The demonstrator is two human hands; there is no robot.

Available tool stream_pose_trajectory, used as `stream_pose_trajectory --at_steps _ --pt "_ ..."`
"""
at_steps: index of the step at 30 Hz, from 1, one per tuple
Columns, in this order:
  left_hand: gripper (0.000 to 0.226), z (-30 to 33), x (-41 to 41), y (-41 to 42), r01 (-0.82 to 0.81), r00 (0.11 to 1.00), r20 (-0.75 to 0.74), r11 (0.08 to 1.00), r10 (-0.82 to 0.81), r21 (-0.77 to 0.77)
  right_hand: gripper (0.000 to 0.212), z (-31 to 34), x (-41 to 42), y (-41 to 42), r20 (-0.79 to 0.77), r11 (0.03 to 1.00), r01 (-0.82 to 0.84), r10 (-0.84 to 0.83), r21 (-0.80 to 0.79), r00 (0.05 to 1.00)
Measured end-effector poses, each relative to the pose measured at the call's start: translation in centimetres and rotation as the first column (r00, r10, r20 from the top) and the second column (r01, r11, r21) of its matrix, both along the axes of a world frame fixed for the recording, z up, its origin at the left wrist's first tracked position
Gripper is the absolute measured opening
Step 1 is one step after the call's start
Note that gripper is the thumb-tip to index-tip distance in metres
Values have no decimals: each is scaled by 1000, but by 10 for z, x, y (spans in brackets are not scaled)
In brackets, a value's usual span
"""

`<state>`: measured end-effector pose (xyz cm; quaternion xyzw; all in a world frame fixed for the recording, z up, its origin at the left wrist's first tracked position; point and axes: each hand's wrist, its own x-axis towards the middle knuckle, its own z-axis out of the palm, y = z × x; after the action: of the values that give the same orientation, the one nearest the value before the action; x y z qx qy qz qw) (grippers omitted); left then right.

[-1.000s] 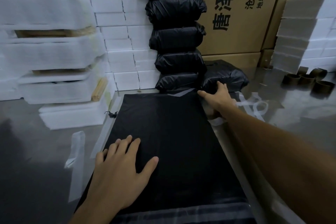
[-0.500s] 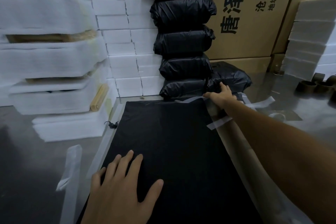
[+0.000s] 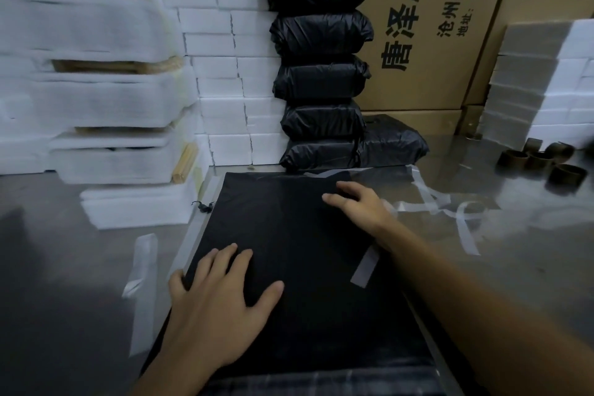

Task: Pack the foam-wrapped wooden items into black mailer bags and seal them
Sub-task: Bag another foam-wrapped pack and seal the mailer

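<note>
Lying under both flat, spread grips, left hand (image 3: 215, 305) and right hand (image 3: 363, 206): black mailer bag (image 3: 289, 235).

A flat black bag (image 3: 289, 251) lies on the shiny table. Behind it, five full black bags (image 3: 318, 61) sit in a stack, with one more (image 3: 393, 146) beside it. Foam-wrapped wooden things (image 3: 96, 80), a bit blurry, are piled at the left.

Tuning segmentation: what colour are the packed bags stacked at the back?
Black, glossy and wrinkled: the stacked packed bags, clearest in the head view.
</note>
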<state>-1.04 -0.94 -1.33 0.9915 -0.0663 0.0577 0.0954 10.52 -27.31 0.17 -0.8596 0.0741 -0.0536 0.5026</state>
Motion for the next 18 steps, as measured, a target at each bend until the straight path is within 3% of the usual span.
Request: stream_pose_trajectory --at_steps 4,7,10,13,15,18 --pt "80 2 1 2 -55 998 1 998 55 -11 51 0 -43 20 60 1000 4 -5 5 998" --pt "74 4 -1 7 -67 997 22 997 69 -46 33 -2 -66 22 167 976 190 -171 -106 971" --pt "63 9 -1 13 -54 998 39 994 58 -95 21 -1 -82 19 258 924 373 -343 -80 903" --pt "49 23 -3 16 -63 996 60 993 70 -102 16 3 -90 15 319 884 373 -280 -283 906" --pt "40 36 -1 15 -80 984 139 978 109 -194 16 4 -91 14 440 780 449 -251 -436 862" --pt "33 72 13 18 -6 927 338 906 164 -422 15 5 -92 16 530 716 542 -280 -441 801"
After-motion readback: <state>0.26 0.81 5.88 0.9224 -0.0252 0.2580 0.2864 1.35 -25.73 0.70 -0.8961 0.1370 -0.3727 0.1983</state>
